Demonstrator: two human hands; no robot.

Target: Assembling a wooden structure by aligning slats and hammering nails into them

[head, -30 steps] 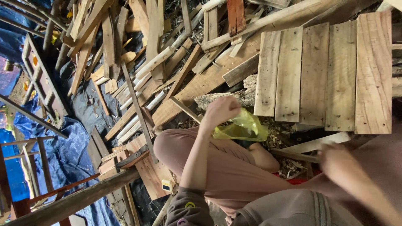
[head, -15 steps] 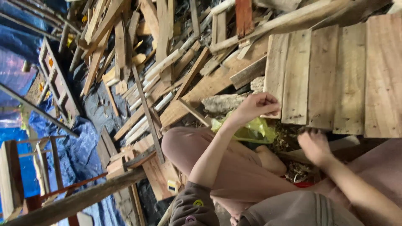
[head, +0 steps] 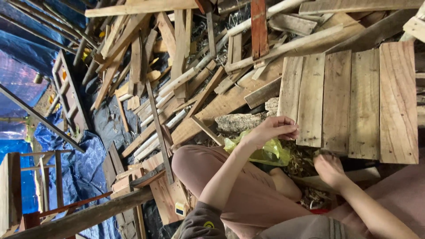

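The left hand (head: 272,129) pinches its fingers together at the edge of the flat wooden plank panel (head: 349,102), the right hand (head: 328,168) rests spread below it, and no plank looks lifted yet.

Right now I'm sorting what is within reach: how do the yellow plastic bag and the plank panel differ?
The yellow plastic bag is crumpled, soft and translucent; the plank panel is flat, rigid, bare wood. The bag is far smaller. The left hand hovers over the bag at the panel's edge; the right hand reaches below the panel.
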